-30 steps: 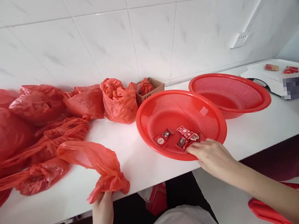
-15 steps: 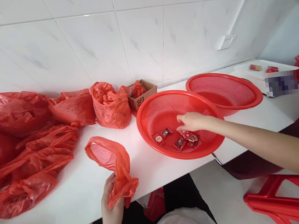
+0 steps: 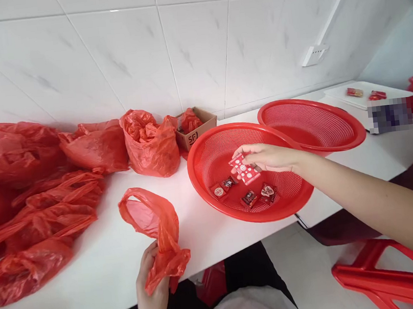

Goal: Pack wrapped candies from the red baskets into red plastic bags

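Note:
My right hand (image 3: 268, 158) hovers over the near red perforated basket (image 3: 198, 145) and pinches a small red packet with white dots (image 3: 245, 169), lifted clear of the basket floor. Several small wrapped candies (image 3: 248, 198) lie in the bottom of that basket. My left hand (image 3: 150, 286) is at the counter's front edge, fingers closed round the bunched end of a red plastic bag (image 3: 155, 224) whose mouth gapes open toward the left.
A second red basket (image 3: 351, 127) sits behind the first. Red plastic bags (image 3: 33, 192) pile up on the left of the white counter, with a small cardboard box (image 3: 196, 126) by the tiled wall. A red stool (image 3: 389, 278) stands low right.
My right hand reached across the basket and lifted the dotted packet up from the candies. My left hand pulled the bag nearer and gathered its end.

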A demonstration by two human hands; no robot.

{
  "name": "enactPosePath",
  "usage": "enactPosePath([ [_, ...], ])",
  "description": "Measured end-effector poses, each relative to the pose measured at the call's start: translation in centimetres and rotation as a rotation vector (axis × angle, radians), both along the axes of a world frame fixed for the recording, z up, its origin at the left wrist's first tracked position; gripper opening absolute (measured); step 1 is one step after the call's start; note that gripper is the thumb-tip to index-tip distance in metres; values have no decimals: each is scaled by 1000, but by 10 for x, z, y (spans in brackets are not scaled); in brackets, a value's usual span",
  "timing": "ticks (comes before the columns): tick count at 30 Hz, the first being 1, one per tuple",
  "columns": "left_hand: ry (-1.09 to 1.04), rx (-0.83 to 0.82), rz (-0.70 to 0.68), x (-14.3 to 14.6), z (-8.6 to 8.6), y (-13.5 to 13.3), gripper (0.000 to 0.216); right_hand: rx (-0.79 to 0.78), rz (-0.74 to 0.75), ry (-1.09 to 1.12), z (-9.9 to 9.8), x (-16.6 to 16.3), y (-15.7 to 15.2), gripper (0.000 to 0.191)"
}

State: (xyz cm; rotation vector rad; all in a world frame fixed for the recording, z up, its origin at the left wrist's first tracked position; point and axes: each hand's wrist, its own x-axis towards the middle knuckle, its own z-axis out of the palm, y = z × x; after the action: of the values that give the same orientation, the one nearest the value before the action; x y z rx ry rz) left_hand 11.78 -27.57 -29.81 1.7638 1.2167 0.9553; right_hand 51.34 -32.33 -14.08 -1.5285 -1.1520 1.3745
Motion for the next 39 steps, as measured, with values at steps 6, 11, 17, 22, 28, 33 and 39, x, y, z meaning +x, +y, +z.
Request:
enactPosePath([
  [6, -13, 68, -14, -3, -10, 3, 29, 41, 61, 126, 21, -27, -9, 21],
  [11, -7, 87, -23, -3, -10, 3, 28, 45, 56, 101, 28, -35, -11, 24],
  [17, -3, 86, -36, 0, -2, 1, 27, 41, 91, 128, 27, -40, -12, 29],
  [22, -1, 94, -53, 2, 1, -1, 26, 48, 113, 125, 23, -38, -12, 31],
  [28, -12, 129, -58, -1, -9, 1, 28, 43, 126, 131, 20, -38, -12, 32],
  [33, 2, 123, -73, 0, -8, 1, 27, 44, 130, 117, 17, -38, -11, 35],
  [39, 4, 121, -77, 1, -4, 0, 27, 45, 131, 125, 14, -38, -11, 34],
])
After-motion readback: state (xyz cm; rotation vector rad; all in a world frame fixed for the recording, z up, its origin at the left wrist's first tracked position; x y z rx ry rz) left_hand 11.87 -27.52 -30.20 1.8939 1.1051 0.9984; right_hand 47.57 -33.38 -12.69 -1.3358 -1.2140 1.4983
